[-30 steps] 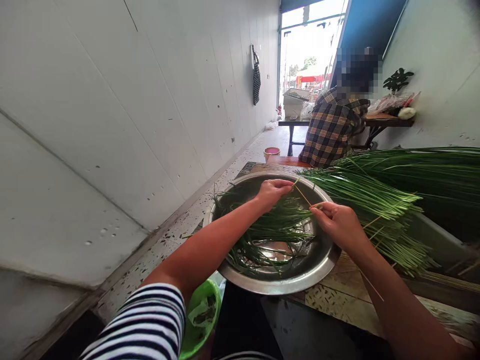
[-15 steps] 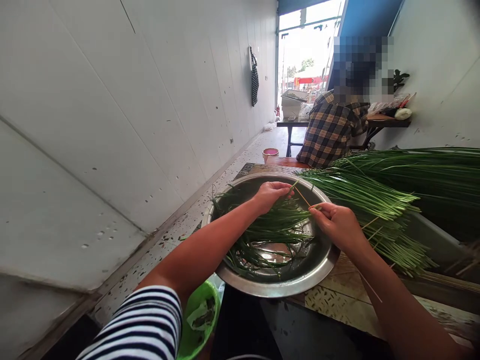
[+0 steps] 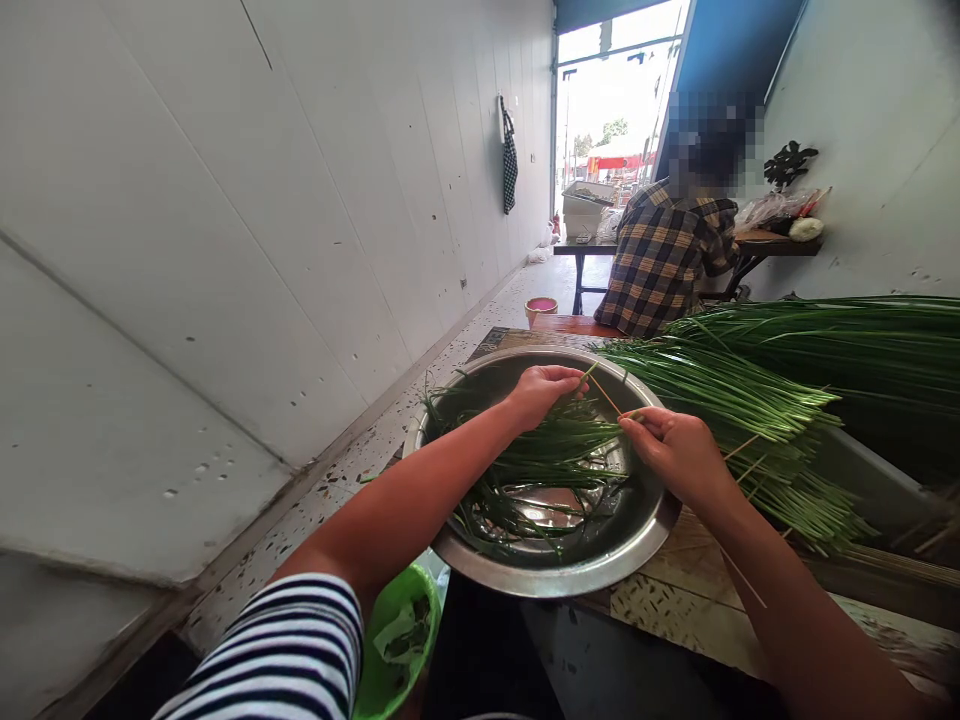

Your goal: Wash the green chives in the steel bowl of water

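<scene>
Over a wide metal basin point(image 3: 551, 578), my two hands are close together with a thin wooden skewer point(image 3: 604, 394) slanting between them. My left hand point(image 3: 546, 392) pinches a green garlic chive stem point(image 3: 588, 374) at the skewer's upper end. My right hand point(image 3: 675, 448) is closed around the skewer lower down, and a bit of green stem shows at its fingertips. A thin stick point(image 3: 744, 578) shows below my right wrist; I cannot tell whether it is the same skewer. Loose wet chives point(image 3: 540, 455) lie in the basin under my hands.
Skewered chives point(image 3: 765, 400) are piled at the right, with long leaves point(image 3: 847, 330) behind them. A green bin point(image 3: 431, 640) stands below the basin's left. Ahead, a person in a plaid shirt point(image 3: 660, 255) sits at a table point(image 3: 581, 248). A white wall point(image 3: 300, 200) runs along the left.
My hands, the skewer and the basin look almost the same. The person ahead has shifted their head slightly, and more of a dark plant beside them shows.
</scene>
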`<control>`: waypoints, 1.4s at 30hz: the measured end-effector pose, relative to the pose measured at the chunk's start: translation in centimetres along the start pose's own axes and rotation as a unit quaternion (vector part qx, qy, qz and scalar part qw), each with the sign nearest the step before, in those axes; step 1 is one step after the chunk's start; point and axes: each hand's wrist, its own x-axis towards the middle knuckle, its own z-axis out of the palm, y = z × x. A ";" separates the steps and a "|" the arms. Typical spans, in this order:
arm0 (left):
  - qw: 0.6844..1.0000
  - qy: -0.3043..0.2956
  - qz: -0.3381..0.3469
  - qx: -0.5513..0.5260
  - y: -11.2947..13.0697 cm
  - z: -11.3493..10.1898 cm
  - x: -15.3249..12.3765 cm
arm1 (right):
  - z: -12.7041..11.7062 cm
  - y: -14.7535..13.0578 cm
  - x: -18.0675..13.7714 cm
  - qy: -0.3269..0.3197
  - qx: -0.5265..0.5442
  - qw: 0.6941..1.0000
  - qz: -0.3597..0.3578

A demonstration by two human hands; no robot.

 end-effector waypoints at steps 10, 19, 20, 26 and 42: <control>1.000 0.000 0.005 0.000 -0.1 0.0 -0.1 | 0.1 -0.3 0.0 -0.006 -0.008 1.000 0.009; 1.000 0.016 0.001 -0.008 -0.2 0.1 -0.1 | 0.0 -0.2 0.0 -0.004 -0.018 1.000 0.005; 1.000 0.016 0.002 -0.009 -0.2 0.1 0.0 | 0.0 -0.1 0.0 -0.004 -0.016 1.000 0.003; 1.000 0.017 0.000 -0.007 -0.2 0.0 0.0 | 0.0 -0.1 0.0 -0.001 -0.016 1.000 -0.003; 0.995 0.009 0.079 0.058 -0.5 0.1 0.0 | 0.2 0.4 0.0 0.004 0.001 1.000 0.004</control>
